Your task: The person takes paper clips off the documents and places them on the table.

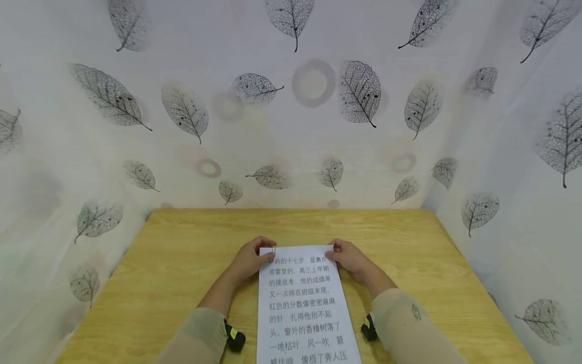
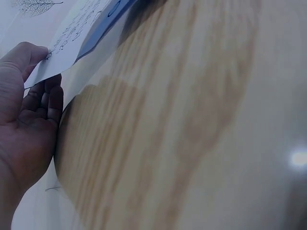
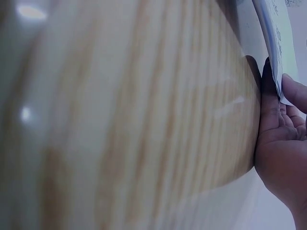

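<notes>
A white sheet of paper (image 1: 300, 298) with lines of printed Chinese characters is held raised at a slant over the table. My left hand (image 1: 249, 260) pinches its far left corner, thumb on the printed face and fingers behind. Beside that thumb, a thin wire-like shape, apparently a paper clip (image 1: 274, 248), sits on the top edge. The far right corner is pinched by my right hand (image 1: 353, 259) in the same way. In the left wrist view, a bluish layer (image 2: 103, 33) shows behind the printed paper (image 2: 62, 55); whether it is another sheet I cannot tell.
A wood-grain table (image 1: 173, 263) lies beneath both hands. Pale curtains (image 1: 313, 131) printed with dark leaves enclose it at the back and on both sides. Black straps (image 1: 235, 337) with a yellow mark are at the cuffs of the beige sleeves (image 1: 195, 333).
</notes>
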Demonstrator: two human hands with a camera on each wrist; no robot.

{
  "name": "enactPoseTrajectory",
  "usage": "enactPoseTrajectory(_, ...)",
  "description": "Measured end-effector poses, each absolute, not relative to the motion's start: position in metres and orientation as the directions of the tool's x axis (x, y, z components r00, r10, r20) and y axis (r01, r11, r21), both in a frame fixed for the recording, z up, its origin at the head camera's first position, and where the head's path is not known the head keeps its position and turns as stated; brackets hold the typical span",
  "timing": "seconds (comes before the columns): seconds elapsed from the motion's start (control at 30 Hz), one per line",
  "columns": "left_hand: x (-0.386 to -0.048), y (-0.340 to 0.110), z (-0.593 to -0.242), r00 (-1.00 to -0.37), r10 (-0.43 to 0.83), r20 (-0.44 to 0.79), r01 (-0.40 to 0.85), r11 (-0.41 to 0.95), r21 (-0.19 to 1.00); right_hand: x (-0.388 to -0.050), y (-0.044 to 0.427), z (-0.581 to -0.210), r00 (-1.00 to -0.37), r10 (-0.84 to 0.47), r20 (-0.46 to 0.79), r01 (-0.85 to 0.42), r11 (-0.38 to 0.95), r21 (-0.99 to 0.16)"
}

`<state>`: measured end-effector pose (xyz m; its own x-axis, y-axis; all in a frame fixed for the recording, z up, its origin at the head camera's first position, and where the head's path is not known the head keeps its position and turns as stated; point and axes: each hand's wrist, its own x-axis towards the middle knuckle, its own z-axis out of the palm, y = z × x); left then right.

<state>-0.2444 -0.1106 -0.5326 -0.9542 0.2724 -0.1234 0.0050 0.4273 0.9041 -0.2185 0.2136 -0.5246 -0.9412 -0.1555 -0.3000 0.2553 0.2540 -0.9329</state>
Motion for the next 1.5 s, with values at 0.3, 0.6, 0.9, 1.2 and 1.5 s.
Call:
enactPoseTrajectory(0.3, -0.242, -0.110, -0.533, -0.958, 0.266, -0.109, 0.013, 0.420, 0.908, -0.218, 0.213, -0.525, -0.941, -0.157, -0.301, 0.258, 0.248, -0.934)
enactPoseTrajectory(0.6, -0.244, -0.111, -0.533, -0.965, 0.237, -0.110, -0.009, 0.390, 0.921, -0.218, 0.214, -0.523, -0.938, -0.155, -0.311, 0.270, 0.240, -0.933)
enactPoseTrajectory(0.9, -0.246, -0.118, -0.531, -0.963, 0.249, -0.105, -0.003, 0.378, 0.926, -0.218, 0.214, -0.522, -0.938, -0.160, -0.306, 0.263, 0.243, -0.934)
enactPoseTrajectory(1.2, -0.245, -0.133, -0.527, -0.964, 0.260, -0.050, 0.065, 0.416, 0.907, -0.216, 0.212, -0.522, -0.938, -0.138, -0.319, 0.279, 0.247, -0.928)
enactPoseTrajectory(1.5, -0.250, -0.150, -0.520, -0.953, 0.299, -0.039, 0.111, 0.468, 0.877, -0.217, 0.213, -0.524, -0.939, -0.149, -0.310, 0.271, 0.235, -0.933)
